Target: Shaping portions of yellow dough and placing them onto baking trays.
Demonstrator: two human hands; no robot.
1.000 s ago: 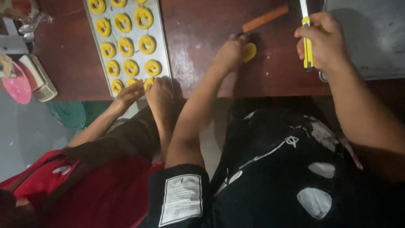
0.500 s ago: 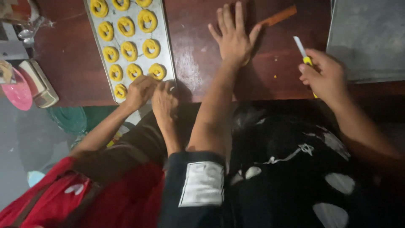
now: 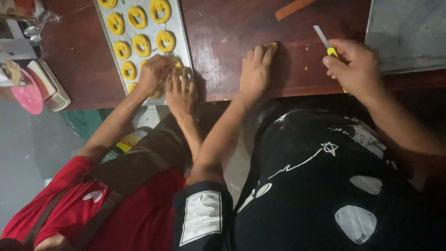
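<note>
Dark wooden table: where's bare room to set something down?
Bare wood lies between the baking tray and the orange strip, above the left hand. Crowded at the tray's near corner, where another person's two hands work. The right hand holds a yellow-handled knife beside the grey sheet.

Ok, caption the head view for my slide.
Left hand presses yellow dough; right hand grips a cutter knife.

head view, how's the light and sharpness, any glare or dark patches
Head view: dim, warm light; a pale sheen on the dark red wooden table; the metal baking tray of yellow dough rings is lit best; the black printed shirt sinks into shadow; left hand and right hand look slightly soft.
</note>
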